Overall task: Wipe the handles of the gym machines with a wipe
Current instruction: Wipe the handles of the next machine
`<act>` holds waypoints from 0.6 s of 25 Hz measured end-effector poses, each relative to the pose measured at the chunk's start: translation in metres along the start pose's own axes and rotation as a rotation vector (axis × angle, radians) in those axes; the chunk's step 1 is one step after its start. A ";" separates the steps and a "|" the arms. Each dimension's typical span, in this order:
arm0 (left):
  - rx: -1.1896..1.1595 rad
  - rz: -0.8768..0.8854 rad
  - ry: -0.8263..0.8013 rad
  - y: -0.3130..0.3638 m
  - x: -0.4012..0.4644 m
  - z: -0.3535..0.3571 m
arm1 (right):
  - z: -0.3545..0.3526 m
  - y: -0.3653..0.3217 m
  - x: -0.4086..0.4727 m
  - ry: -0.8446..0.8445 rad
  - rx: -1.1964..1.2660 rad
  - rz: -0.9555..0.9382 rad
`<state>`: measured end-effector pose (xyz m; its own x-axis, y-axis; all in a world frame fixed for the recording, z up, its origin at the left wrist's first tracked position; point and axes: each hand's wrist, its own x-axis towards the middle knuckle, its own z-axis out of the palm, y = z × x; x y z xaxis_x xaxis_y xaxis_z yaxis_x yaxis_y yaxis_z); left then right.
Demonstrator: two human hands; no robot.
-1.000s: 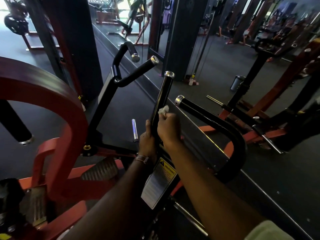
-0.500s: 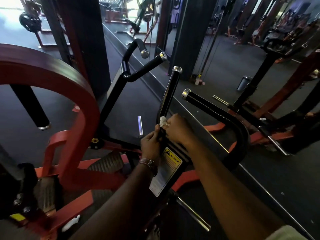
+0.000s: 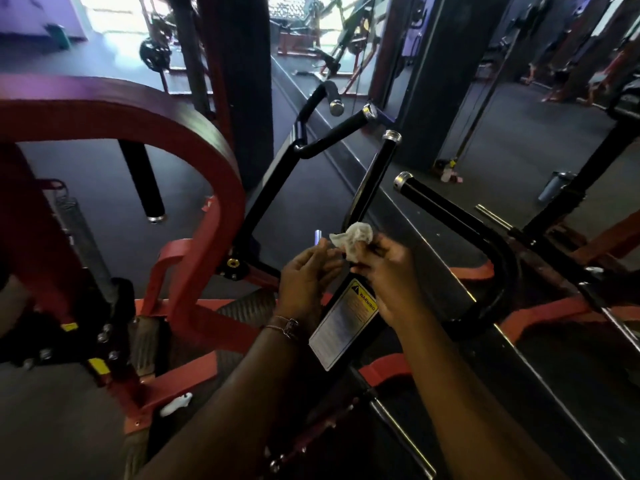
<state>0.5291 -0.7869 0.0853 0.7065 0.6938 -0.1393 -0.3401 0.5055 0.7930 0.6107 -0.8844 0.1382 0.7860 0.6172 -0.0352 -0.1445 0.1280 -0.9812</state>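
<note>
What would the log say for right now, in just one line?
stage: between wipes | right hand: pinches wipe | left hand: open, fingertips by wipe | upright handle: no hand on it

A red curved frame [image 3: 194, 140] arches left; a warning label [image 3: 346, 323] (yellow-topped) sits centre; a weight plate [image 3: 154, 54] stands far back.

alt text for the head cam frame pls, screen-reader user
Both hands hold a crumpled white wipe in front of a gym machine's upright black handle: the right hand pinches it, the left hand touches its edge. A warning label sits below, red frame to the left.
</note>
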 end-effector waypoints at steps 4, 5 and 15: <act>0.176 0.101 0.002 0.011 -0.041 0.000 | -0.005 0.007 -0.027 -0.190 -0.017 0.082; 0.198 0.118 0.017 0.012 -0.054 0.001 | -0.009 0.008 -0.032 -0.230 -0.032 0.082; 0.055 0.261 0.506 0.011 -0.205 -0.026 | 0.017 0.027 -0.121 -0.580 -0.104 0.134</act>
<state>0.3648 -0.9103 0.1067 0.2139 0.9580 -0.1909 -0.4207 0.2667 0.8671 0.5011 -0.9422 0.1191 0.3044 0.9493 -0.0787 -0.1369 -0.0382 -0.9898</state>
